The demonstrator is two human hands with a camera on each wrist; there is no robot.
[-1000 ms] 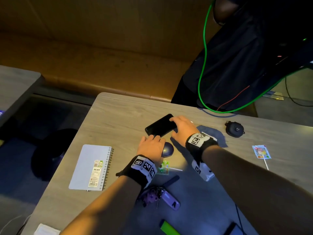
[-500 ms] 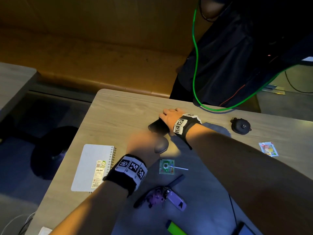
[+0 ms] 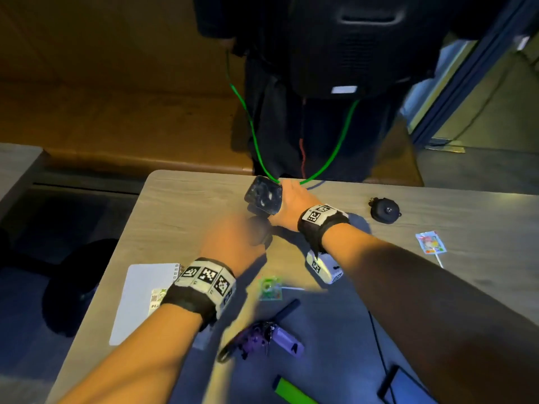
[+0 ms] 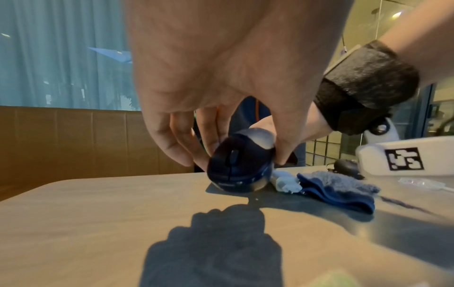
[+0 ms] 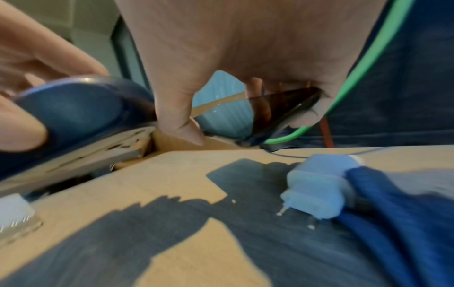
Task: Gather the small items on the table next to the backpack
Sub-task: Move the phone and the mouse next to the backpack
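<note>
My right hand (image 3: 287,201) grips a black phone (image 3: 264,198) and holds it tipped up on edge at the table's far edge, right in front of the dark backpack (image 3: 335,68) with the green cord (image 3: 253,135). In the right wrist view the phone (image 5: 282,110) sits between thumb and fingers. My left hand (image 3: 233,243), blurred, grips a dark blue mouse (image 4: 239,169) from above, with its front tilted up just over the table. A white charger (image 4: 286,181) and a blue cloth (image 4: 339,188) lie just right of the mouse.
On the grey table (image 3: 180,205) lie a black round pouch (image 3: 385,209), a lollipop (image 3: 431,243), a green wrapped lollipop (image 3: 269,288), purple keys (image 3: 268,338), a black pen (image 3: 287,310), a white notebook (image 3: 143,298) and a green marker (image 3: 294,393). A brown bench runs behind.
My right hand has lifted the phone off the table and carried it to the far edge by the backpack. My left hand has closed round the mouse and tipped it up.
</note>
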